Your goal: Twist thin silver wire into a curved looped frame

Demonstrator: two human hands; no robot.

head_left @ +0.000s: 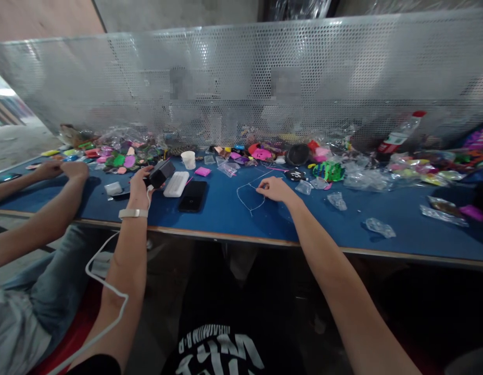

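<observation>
My left hand [138,186] wraps round a black box-shaped device [160,173], held just above the blue table. From that hand a white cable [107,286] runs back along my forearm. Thumb and fingertips of my right hand [273,189] pinch a thin pale string [251,210], which lies in a loose loop on the table. Between the two hands are a white rectangular case [176,184] and a black phone [192,196]. A small pink packet [203,171] lies behind the phone.
A perforated metal panel [233,62] closes off the back of the blue table [221,221]. Colourful pieces and plastic bags line its foot, with a white cup [188,160] and a red-capped bottle [401,136]. At left, another person's hands [65,170] rest over the table.
</observation>
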